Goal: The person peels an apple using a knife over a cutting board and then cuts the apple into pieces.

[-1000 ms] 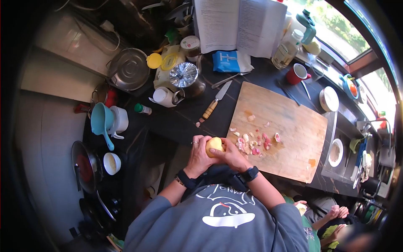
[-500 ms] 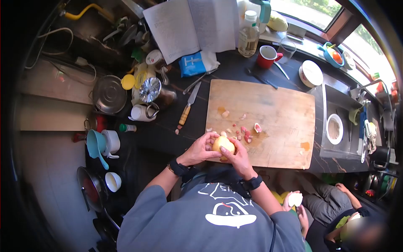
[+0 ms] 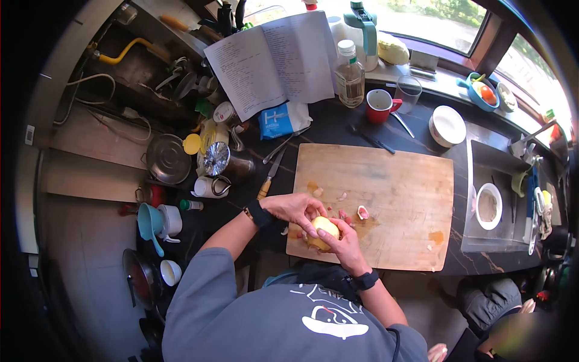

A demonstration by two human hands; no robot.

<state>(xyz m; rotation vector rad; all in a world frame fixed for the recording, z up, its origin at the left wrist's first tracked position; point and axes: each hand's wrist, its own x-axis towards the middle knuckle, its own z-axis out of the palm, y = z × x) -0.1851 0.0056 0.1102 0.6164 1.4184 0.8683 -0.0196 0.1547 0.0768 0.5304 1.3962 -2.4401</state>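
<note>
A pale yellow round item (image 3: 324,231), like a peeled fruit or vegetable, sits between my hands over the front left of the wooden cutting board (image 3: 398,193). My right hand (image 3: 346,244) has its fingers wrapped round its right and lower side. My left hand (image 3: 299,211) touches its upper left side with bent fingers and thumb. Reddish and pale peel scraps (image 3: 362,212) lie on the board just beyond my hands. Left of the board lies a knife with a wooden handle (image 3: 264,189), partly behind my left forearm.
An open printed booklet (image 3: 277,66) stands behind a blue and white packet (image 3: 283,119). Along the back are a glass bottle (image 3: 350,78), a red mug (image 3: 380,107) and a white bowl (image 3: 447,125). A sink (image 3: 512,223) is at right. Another person's legs (image 3: 491,301) show at lower right.
The view has shifted. My left hand has moved from cupping the yellow item's left side to its upper left, with the wrist higher. The item stays in my hands.
</note>
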